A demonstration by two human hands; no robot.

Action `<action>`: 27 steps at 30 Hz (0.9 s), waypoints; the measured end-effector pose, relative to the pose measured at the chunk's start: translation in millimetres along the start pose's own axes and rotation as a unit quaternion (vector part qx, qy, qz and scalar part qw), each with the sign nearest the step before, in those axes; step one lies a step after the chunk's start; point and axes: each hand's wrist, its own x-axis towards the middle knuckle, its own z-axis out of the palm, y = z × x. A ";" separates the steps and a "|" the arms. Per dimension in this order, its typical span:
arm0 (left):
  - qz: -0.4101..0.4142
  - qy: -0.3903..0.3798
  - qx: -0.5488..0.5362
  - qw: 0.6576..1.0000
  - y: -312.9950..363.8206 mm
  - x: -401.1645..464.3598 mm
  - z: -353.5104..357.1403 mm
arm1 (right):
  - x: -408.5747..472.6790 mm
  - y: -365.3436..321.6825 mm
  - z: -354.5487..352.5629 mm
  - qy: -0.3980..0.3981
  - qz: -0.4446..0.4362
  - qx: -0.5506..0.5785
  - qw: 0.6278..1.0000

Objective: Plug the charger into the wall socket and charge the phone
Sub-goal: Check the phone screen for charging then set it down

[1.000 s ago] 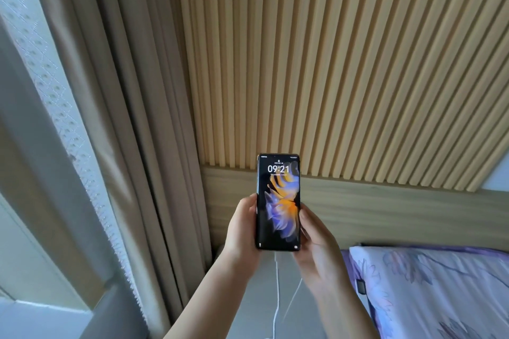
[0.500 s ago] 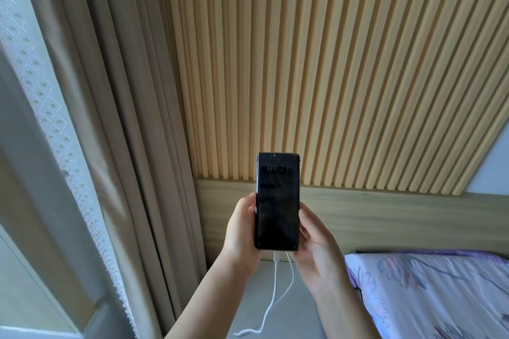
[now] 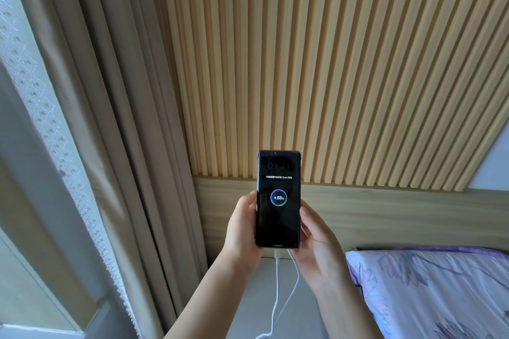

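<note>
Before the slatted headboard [image 3: 330,63] I hold the phone [image 3: 278,198] upright, left hand [image 3: 242,231] and right hand [image 3: 316,245] clasping its edges; screen reads charging. Tugging the white cable [image 3: 276,283] could unseat its plug.

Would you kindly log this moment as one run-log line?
left hand: holds phone | right hand: holds phone | white cable: plugged in | screen: charging icon, 88%

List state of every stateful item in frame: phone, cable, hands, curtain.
phone: upright, screen lit, charging ring reads 88%.
white cable: plugged into phone's bottom edge, hanging down; far end out of view.
left hand: gripping phone's left edge.
right hand: gripping phone's right edge.
curtain: gathered in folds beside the slatted wall.
</note>
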 end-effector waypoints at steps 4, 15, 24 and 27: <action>-0.002 -0.001 -0.007 1.000 -2.6 1.0 -0.6 | 1.9 1.3 -5.1 0.003 0.005 0.009 1.000; -0.003 0.005 -0.010 1.000 -11.3 9.5 2.6 | 6.9 -1.5 -17.2 0.006 0.008 0.001 1.000; -0.020 0.035 -0.033 0.999 -33.5 23.2 0.8 | 16.9 10.1 -42.6 -0.008 0.049 0.000 0.999; -0.041 0.078 -0.035 0.996 -47.8 28.2 -7.6 | 22.0 24.1 -54.7 0.010 0.086 0.020 0.996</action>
